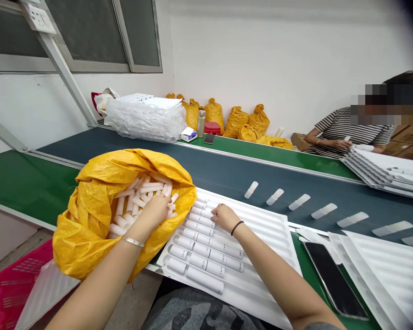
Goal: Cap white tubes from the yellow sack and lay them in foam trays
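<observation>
My left hand reaches into an open yellow sack full of white tubes, its fingers curled among them; what they grip is hidden. My right hand rests on a white moulded tray in front of me, fingers bent down onto a white tube in one of its grooves. Several tubes lie in rows in the tray's left grooves; the right grooves hold none.
A dark conveyor belt carries a row of white pieces to the right. A phone and stacked trays lie at my right. A person in a striped shirt works across the belt. Yellow bags line the wall. A pink crate sits below left.
</observation>
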`<state>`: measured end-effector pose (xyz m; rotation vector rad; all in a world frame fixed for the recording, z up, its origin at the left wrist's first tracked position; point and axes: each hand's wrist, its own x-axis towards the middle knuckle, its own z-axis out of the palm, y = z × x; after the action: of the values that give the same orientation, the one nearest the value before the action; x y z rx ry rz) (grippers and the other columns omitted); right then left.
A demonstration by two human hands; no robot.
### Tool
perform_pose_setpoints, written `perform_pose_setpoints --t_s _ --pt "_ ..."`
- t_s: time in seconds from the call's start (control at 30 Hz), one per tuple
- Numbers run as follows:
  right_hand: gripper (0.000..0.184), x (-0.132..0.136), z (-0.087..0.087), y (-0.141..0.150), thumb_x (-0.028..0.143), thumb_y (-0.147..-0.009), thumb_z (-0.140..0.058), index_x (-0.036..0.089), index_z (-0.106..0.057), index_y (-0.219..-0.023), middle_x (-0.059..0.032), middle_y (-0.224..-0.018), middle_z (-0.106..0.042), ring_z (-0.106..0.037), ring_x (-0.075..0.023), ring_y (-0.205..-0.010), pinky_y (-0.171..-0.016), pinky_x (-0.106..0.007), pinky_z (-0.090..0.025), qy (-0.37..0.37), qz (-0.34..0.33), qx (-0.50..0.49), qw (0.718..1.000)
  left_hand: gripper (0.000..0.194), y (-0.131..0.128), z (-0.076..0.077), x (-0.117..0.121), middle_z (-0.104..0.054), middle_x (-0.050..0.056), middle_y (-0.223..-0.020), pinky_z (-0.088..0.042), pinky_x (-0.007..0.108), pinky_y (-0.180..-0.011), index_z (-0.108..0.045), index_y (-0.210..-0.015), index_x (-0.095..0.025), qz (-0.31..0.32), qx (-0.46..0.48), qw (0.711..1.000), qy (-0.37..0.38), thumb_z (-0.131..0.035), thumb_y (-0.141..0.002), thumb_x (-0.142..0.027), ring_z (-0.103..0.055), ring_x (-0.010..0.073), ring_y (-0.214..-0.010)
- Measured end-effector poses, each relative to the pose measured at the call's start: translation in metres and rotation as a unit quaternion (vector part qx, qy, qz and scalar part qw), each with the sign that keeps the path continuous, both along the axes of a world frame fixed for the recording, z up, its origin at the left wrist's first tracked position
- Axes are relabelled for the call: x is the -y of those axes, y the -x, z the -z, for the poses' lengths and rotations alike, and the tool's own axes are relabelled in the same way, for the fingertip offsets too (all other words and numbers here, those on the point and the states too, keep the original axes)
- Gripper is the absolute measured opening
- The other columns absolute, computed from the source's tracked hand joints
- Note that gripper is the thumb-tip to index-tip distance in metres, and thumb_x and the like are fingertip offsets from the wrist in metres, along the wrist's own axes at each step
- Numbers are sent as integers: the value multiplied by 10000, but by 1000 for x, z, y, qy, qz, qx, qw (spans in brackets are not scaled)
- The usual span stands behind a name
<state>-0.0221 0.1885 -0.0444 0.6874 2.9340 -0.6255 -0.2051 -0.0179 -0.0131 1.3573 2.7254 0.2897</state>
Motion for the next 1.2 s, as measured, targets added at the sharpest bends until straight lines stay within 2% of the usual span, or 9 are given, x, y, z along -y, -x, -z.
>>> perform_pose_setpoints --t_s 0.13,0.33,0.4,0.5,0.67,0.77,0.93,1.1,1.2 --pt "152 5 -1 -2 170 -697 -653 136 -691 -839 -127 -948 -660 -611 -238 -893 -811 -303 -425 -6 -4 -49 999 149 6 11 -9 -639 174 -905 -434 459 -821 -687 -819 -157 6 19 1000 -12 -617 -687 -160 -592 356 -924" --pt "210 8 -27 -39 223 -790 -542 157 -561 -988 -49 -840 -610 -568 -163 -751 -708 -280 -450 36 49 -153 986 252 -17 -10 10 -592 119 -1138 -406 387 -953 -539 -1104 -176 71 51 983 -158 -463 -869 -229 -528 245 -1099" --pt "203 14 -36 -51 251 -819 -512 174 -541 -1005 -26 -820 -589 -549 -136 -703 -659 -256 -454 112 60 -205 971 227 -40 -18 11 -590 97 -1152 -414 356 -962 -512 -1115 -199 104 137 937 -304 -454 -904 -259 -533 212 -1110" --pt "210 29 -46 -65 308 -829 -541 178 -559 -993 -21 -805 -574 -545 -126 -680 -623 -257 -456 327 52 -276 902 282 -79 -24 5 -617 67 -1102 -481 337 -901 -434 -1179 -255 117 293 801 -509 -504 -906 -267 -590 182 -1037" --pt "342 44 -59 -78 451 -829 -609 179 -578 -1034 -25 -760 -617 -580 -125 -651 -611 -268 -472 557 48 -326 762 494 -116 -32 -5 -653 34 -1050 -535 284 -835 -421 -1262 -286 62 450 705 -545 -654 -828 -249 -645 152 -934" --pt "340 39 -64 -86 445 -827 -634 192 -596 -1050 -22 -769 -620 -583 -122 -682 -644 -268 -486 539 73 -389 743 376 -119 -35 -4 -675 54 -1037 -536 268 -842 -558 -1132 -216 40 464 723 -510 -703 -789 -269 -654 165 -935" --pt "301 28 -71 -98 415 -865 -593 207 -612 -1082 -42 -879 -610 -591 -137 -727 -665 -290 -508 477 48 -377 793 351 -114 -32 0 -688 84 -1037 -550 281 -795 -606 -1036 -173 13 458 735 -499 -737 -749 -325 -666 193 -914" --pt "243 28 -86 -101 271 -912 -532 249 -592 -1147 -58 -994 -625 -593 -167 -856 -765 -323 -499 236 -51 -387 890 339 -109 -38 7 -701 59 -951 -526 263 -689 -650 -1056 -189 68 363 844 -388 -694 -778 -380 -657 183 -814" --pt "289 28 -93 -99 192 -914 -512 258 -558 -1191 -67 -1082 -625 -580 -183 -978 -864 -342 -473 122 -132 -381 907 299 -108 -43 12 -698 39 -940 -504 269 -704 -660 -1075 -212 123 279 902 -307 -627 -833 -384 -642 182 -823"
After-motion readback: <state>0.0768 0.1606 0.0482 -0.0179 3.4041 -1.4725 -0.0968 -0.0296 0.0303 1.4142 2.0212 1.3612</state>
